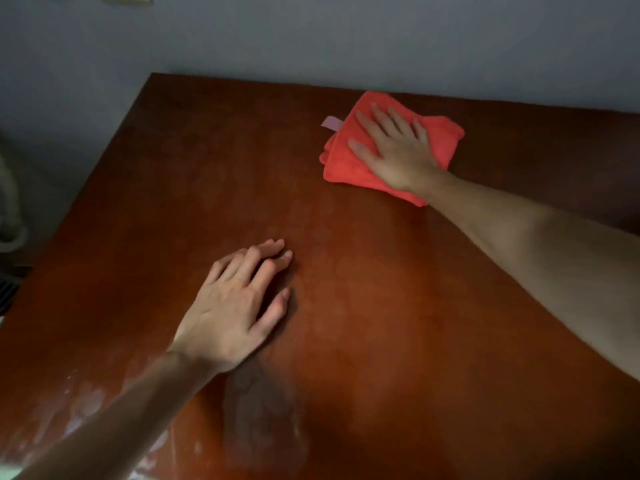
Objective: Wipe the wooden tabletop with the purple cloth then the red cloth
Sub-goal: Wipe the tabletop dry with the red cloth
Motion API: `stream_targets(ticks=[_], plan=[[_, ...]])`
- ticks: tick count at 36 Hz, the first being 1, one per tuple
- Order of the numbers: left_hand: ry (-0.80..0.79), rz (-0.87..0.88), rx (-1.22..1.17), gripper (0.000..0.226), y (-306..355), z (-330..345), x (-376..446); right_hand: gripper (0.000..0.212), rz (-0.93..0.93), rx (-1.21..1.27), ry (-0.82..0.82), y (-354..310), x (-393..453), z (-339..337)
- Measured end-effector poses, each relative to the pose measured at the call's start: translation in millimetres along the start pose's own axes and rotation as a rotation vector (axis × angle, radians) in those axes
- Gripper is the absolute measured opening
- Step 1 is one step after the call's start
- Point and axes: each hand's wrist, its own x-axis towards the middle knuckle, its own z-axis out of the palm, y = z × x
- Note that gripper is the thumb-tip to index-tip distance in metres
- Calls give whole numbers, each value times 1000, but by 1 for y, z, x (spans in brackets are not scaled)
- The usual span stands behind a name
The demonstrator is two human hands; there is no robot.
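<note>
Two bare arms are reaching out: my right hand (394, 150) is pressing flat, fingers spread, on the folded red microfibre cloth (349, 161) near the far edge of the reddish-brown wooden tabletop (381, 306), while my left hand (235, 306) is resting open-palmed mid-table.

A single head view looks forward and steeply down from close above the wooden tabletop (363, 306), its far edge meeting the wall (311, 36).

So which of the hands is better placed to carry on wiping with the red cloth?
The right hand. It already lies flat, fingers spread, on the folded red cloth near the far edge of the wooden tabletop. The left hand rests on bare wood nearer the camera, apart from the cloth.
</note>
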Motion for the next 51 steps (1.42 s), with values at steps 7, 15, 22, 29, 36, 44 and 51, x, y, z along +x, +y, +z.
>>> stream_targets(ticks=[7, 15, 22, 29, 36, 44, 51], plan=[[180, -42, -48, 41, -1, -3, -6, 77, -67, 6, 4, -67, -138, 7], [180, -121, 23, 44, -39, -34, -30, 71, -294, -25, -1, -143, -310, 17], [45, -140, 89, 56, -83, -38, -53, 73, -434, -51, -90, -144, -318, 13], [50, -131, 67, 53, -94, -26, -61, 66, -750, -26, -218, -113, -245, -1], [15, -149, 51, 52, -94, -29, -60, 66, -766, -107, -181, -87, -124, 1], [-23, -152, 24, 52, -92, -33, -59, 68, -593, -92, -149, -65, 13, -6], [-50, -157, -2, 50, -95, -34, -57, 69, -468, -72, -108, -58, 91, -9]])
